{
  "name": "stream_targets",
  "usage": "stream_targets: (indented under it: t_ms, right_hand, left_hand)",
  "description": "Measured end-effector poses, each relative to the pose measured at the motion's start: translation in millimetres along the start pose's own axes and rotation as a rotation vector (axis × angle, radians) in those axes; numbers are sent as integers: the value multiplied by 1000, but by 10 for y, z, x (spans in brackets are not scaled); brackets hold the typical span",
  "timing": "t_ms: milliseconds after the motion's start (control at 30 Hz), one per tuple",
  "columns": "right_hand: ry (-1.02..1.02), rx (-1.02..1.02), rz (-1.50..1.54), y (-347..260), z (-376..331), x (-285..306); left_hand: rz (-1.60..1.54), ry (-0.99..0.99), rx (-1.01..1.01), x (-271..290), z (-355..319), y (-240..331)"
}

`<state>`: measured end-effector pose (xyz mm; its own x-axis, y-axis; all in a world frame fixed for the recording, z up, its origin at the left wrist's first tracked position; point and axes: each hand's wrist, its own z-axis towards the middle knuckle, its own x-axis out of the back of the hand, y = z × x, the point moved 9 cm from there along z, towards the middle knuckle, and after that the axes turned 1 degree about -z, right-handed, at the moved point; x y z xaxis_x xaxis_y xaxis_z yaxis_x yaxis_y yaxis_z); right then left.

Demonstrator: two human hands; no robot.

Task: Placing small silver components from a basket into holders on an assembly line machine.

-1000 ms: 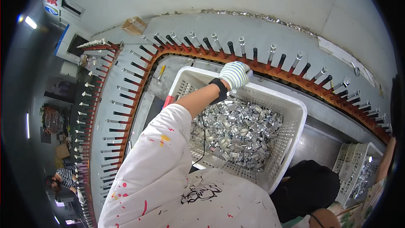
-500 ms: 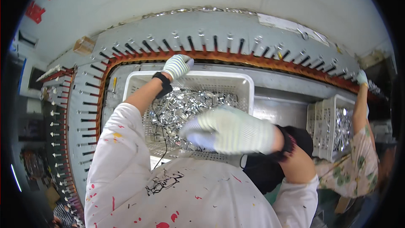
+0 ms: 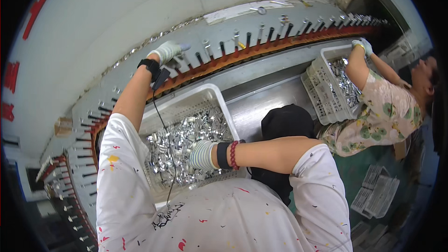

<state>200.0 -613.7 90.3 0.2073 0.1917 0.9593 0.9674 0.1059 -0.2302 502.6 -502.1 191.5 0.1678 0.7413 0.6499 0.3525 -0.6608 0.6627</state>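
Small shiny metal parts [image 3: 186,142] lie heaped in the white slotted crate [image 3: 212,94], filling its floor from the near edge up toward the middle; the far part of the floor shows bare. They point every way, so no common long axis can be read.

Right hand [image 3: 201,155], in a striped knit glove, is down in the heap near the crate's near right corner, fingers curled into the parts. Looks closed on some of them, but what it holds is hidden.

Left hand [image 3: 169,50], also gloved, is well apart from the heap: reached past the crate's far left corner to the curved grey rail with upright pins [image 3: 242,42]. Fingertips are at one pin, bunched together. Can't tell if a part is pinched between them.

Key relation: the parts lie below and on the near side of the rail, and the rail arcs across beyond the crate's far edge. Right hand is the one on the stock, left hand the one on the pins. A black cable [image 3: 161,112] runs from the left wrist strap back along the forearm over the crate.

To the right, another person's gloved hand [image 3: 361,45] reaches the same rail over a second white crate [image 3: 317,88] of parts.
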Motion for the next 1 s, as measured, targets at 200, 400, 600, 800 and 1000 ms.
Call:
stream_targets:
  t_ms: [200,400,600,800,1000]
  right_hand:
    - [-54,-134,-7,119,-83,-7]
    - [-63,-28,-51,-99,-455,277]
    - [-159,-40,-22,-151,-912,221]
    - [110,9,-21,-66,-1194,228]
    - [-93,17,33,66,-1453,331]
  left_hand:
    - [478,288,-98,14,-175,330]
    - [465,697,-834,-407,-1386,513]
    - [620,125,-728,-1231,-1786,477]
    - [327,188,-714,-1195,-1256,1066]
    - [476,228,-693,-1335,-461,2256]
